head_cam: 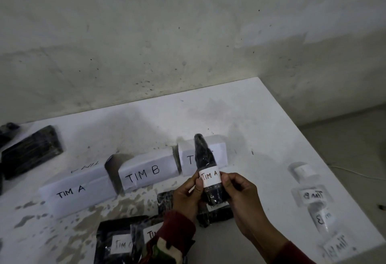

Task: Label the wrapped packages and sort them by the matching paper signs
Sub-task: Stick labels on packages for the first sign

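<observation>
Both the left hand (188, 190) and right hand (240, 192) pinch a wrapped bottle (206, 171) already labelled TIM A; the TIM A sign (71, 192) sits far left. Packages (31, 150) beyond look unlabelled, perhaps.

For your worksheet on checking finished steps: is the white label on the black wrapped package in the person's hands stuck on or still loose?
Cannot tell: white label lies across black wrapped package, thumbs pressing its ends.

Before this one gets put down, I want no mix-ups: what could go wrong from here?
The package in both hands reads TIM A, yet it hangs in front of the third sign, hiding its letter; the TIM A sign stands far left, so a misdrop is possible. Its label looks only pinched by the left hand and right hand; it may lift.
</observation>
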A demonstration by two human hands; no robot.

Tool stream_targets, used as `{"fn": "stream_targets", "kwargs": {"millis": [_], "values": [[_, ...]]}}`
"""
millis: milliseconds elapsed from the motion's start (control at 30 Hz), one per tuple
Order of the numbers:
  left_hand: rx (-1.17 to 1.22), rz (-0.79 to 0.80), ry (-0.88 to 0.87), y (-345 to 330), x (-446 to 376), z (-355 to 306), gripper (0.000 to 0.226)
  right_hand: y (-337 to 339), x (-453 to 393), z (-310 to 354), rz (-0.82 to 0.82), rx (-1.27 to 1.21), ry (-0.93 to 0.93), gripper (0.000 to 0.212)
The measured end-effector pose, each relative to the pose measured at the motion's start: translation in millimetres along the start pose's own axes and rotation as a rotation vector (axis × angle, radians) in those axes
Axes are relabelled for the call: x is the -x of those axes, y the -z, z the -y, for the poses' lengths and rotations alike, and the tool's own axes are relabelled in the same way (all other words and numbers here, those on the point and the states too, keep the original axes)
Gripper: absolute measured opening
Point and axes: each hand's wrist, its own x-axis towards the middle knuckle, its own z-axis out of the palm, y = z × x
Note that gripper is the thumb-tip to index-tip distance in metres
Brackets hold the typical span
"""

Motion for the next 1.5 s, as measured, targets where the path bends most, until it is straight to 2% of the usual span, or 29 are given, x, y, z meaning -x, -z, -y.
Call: {"fn": "stream_targets", "kwargs": {"millis": [167, 367, 433, 533, 700, 767, 833, 967, 1133, 1267, 1400, 1500], "values": [[0.032, -0.046, 0.011, 1, 3, -1, 0.026, -2, 4, -4, 0.004, 0.026, 0.033, 0.017], [-0.046, -0.042, 0.013, 4, 9, -7, 0.028, -1, 4, -4, 0.046, 0.177, 0.057, 0.015], [-0.114, -0.041, 0.018, 8, 11, -10, 0.028, -2, 5, -5, 0.062, 0.219, 0.054, 0.014], [-0.238, 0.064, -0.020, 14, 16, -12, 0.016, -3, 6, -10, 0.064, 0.303, 0.069, 0.013], [-0.580, 0.102, -0.122, 25, 25, -6, 0.017, -4, 6, -19, 0.101, 0.509, 0.118, 0.013], [-0.663, 0.101, -0.151, 29, 30, -1, 0.024, -3, 9, -23, 0.130, 0.549, 0.096, 0.011], [-0.638, 0.122, -0.162, 31, 37, 2, 0.026, -1, 13, -30, 0.136, 0.531, 0.048, 0.011], [-0.651, 0.095, -0.093, 36, 47, 9, 0.048, -2, 19, -38, 0.237, 0.547, -0.001, 0.029], [-0.973, 0.106, 0.031, 43, 47, 12, 0.054, -2, 17, -44, 0.290, 0.689, -0.019, 0.024], [-1.196, 0.121, 0.049, 41, 41, 5, 0.073, 1, 13, -46, 0.282, 0.731, 0.032, 0.026], [-1.325, 0.048, 0.021, 41, 32, -2, 0.079, 5, 9, -50, 0.315, 0.817, 0.064, 0.025], [-1.372, 0.063, 0.018, 41, 26, -3, 0.073, 13, 7, -48, 0.246, 0.781, 0.073, 0.020]]}}
